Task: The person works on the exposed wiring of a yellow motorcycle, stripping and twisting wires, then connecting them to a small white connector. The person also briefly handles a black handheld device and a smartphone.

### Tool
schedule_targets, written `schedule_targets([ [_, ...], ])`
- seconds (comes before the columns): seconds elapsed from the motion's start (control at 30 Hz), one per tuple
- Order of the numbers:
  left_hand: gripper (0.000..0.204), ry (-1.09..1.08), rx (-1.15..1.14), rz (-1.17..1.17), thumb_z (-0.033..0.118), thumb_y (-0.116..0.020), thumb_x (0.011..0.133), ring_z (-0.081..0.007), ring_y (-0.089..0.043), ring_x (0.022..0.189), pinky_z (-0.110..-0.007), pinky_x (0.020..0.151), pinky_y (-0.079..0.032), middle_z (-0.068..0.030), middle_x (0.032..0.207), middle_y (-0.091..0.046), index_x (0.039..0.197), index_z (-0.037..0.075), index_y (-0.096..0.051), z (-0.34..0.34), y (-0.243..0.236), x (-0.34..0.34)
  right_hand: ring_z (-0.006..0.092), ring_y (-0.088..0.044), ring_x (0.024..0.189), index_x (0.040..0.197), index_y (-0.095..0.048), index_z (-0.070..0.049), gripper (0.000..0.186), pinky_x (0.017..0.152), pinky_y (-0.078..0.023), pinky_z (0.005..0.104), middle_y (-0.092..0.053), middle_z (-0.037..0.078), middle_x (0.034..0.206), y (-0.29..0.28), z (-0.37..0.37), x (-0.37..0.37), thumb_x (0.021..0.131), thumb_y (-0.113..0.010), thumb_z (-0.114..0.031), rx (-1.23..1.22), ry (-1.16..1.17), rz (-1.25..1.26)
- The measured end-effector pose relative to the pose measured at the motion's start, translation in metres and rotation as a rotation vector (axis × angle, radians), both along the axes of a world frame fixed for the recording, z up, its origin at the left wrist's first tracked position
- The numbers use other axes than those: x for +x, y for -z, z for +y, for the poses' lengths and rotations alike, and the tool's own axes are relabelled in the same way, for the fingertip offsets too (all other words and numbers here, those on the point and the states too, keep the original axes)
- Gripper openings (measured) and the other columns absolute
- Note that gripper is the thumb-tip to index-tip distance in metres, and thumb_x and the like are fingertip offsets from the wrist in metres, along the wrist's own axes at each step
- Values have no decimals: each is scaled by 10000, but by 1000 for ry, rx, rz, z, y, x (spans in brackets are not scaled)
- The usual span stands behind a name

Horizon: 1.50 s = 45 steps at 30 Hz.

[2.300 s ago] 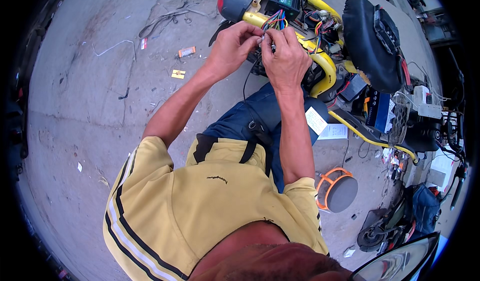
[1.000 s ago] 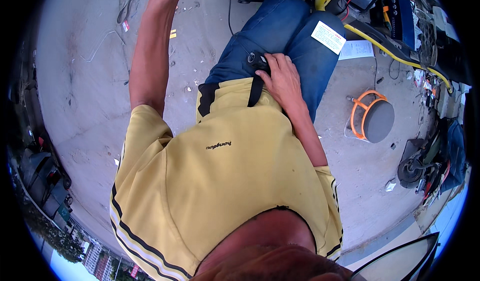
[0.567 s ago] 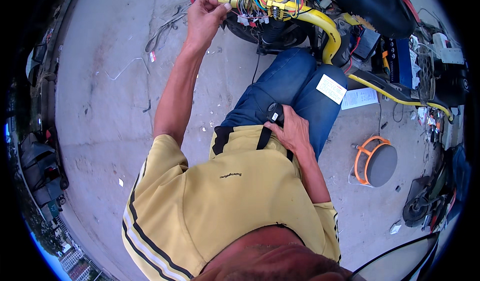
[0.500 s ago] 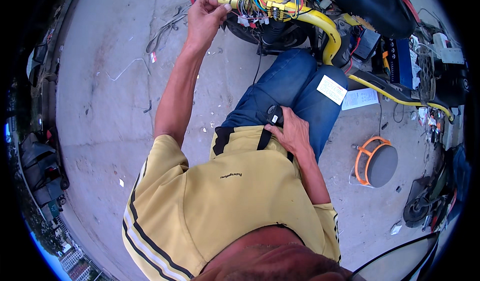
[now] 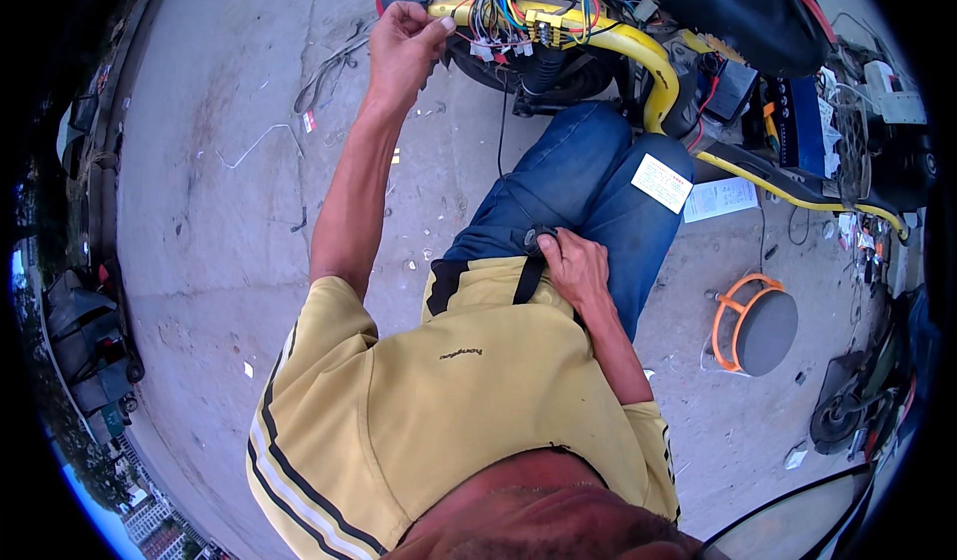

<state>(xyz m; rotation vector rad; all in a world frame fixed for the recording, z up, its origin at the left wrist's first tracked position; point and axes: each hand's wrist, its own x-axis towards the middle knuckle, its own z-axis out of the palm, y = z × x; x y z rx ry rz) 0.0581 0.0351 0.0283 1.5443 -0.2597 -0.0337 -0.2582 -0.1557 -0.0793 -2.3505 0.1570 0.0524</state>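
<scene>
My left hand (image 5: 404,50) is raised at the yellow tubular frame (image 5: 638,42) of an opened electric scooter. Its thumb and forefinger are pinched on the end of a thin wire (image 5: 469,4) from the wire bundle. Coloured wires (image 5: 488,12) with white plugs hang over the frame beside a yellow terminal block (image 5: 545,28). My right hand (image 5: 580,269) rests in my lap, closed on a small black device (image 5: 538,237); the fingers hide most of it, and its kind is unclear. A black cable (image 5: 500,137) runs down from the scooter towards my lap.
A white printed card (image 5: 662,182) lies on my right knee, with a paper sheet (image 5: 720,199) beyond it. The black seat (image 5: 738,7) is at the upper right. A round stool (image 5: 763,331) with orange legs lies on the concrete, right. Parts and litter line the right edge.
My right hand has shifted slightly, and its fingers now cover more of the black device, which has turned. My left hand stays pinched near the frame end, moved only slightly.
</scene>
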Motion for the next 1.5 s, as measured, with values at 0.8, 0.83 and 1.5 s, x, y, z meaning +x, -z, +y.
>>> schedule_targets([
  [0.8,319,-2,4,31,-12,-769,924,-86,-527,654,-260,576,-390,-10,786,-623,915,105,-472,-2,0,0,428,-722,845,1091,-744,40,591,771,-566,514,-752,218,973,3,0,5,1075,-483,-490,-7,-27,48],
  [0.83,321,-3,10,32,-12,-769,924,-85,-526,656,-260,577,-390,-14,790,-630,913,105,-470,-2,0,0,427,-722,844,1090,-745,39,589,770,-566,513,-752,218,973,3,0,5,1074,-485,-490,-7,-23,45],
  [1.5,393,28,6,20,-14,-761,918,-94,-514,645,-252,577,-407,-71,825,-662,866,127,-398,-3,6,4,400,-711,799,913,-713,-56,566,750,-548,517,-751,140,903,11,5,4,1074,-462,-538,-48,9,9],
])
